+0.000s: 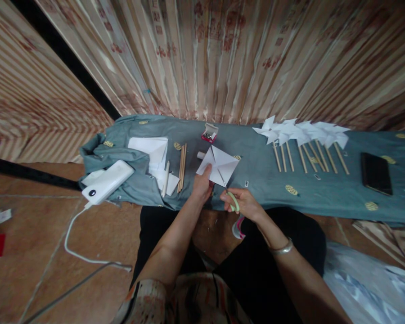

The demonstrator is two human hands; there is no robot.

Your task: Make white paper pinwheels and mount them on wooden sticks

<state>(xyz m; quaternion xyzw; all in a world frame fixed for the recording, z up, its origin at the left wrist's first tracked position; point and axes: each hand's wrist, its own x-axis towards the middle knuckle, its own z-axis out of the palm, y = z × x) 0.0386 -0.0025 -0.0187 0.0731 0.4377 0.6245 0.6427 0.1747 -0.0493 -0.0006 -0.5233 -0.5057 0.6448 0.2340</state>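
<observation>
My left hand (pixel 203 183) grips a square sheet of white paper (pixel 225 161) by its lower left part, thumb on top. Creases run across the sheet, and a slit shows near its upper corner. In my right hand (pixel 245 202) is a pair of scissors (pixel 234 202) with light green handles. Their blades reach over the lower right part of the paper, pointing up toward its middle. Just behind the paper lies a small white cylinder (pixel 200 155). Beyond it stands an open red and white box (pixel 209 133) with small shiny pieces inside.
Several paper pinwheels on sticks (pixel 299 132) lie at the right, with a dark phone or wallet (pixel 376 173) farther along. To the left are wooden sticks (pixel 182 167), a white pen (pixel 166 178), folded paper (pixel 155 148) and a white corded device (pixel 108 181). A patterned curtain (pixel 202 58) hangs behind.
</observation>
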